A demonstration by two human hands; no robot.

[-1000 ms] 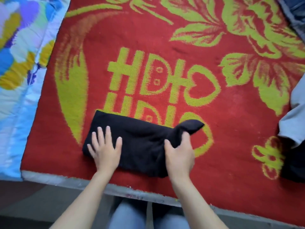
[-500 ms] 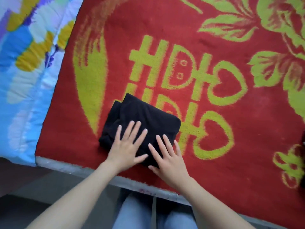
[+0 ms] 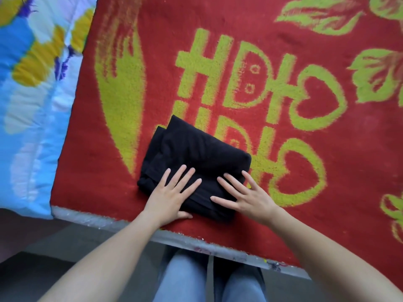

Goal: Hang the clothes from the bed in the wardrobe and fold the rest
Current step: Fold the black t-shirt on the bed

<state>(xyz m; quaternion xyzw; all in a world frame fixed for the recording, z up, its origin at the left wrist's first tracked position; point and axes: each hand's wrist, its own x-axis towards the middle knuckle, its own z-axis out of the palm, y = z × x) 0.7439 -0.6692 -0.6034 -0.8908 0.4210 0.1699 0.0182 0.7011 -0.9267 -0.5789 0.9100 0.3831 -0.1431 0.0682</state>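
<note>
A black garment, folded into a compact rectangle, lies on the red blanket near the bed's front edge. My left hand lies flat on its near left part, fingers straight and spread. My right hand presses flat on its near right part, fingers spread toward the upper left. Neither hand grips the cloth.
The red blanket carries yellow-green letters, hearts and leaves. A blue, white and yellow quilt lies to the left. The bed's grey edge runs just below the hands, with my jeans-clad legs beneath it.
One second ago my right hand held up the garment's right end; it has folded that end over to the left. Both hands now lie flat on the smaller bundle.
</note>
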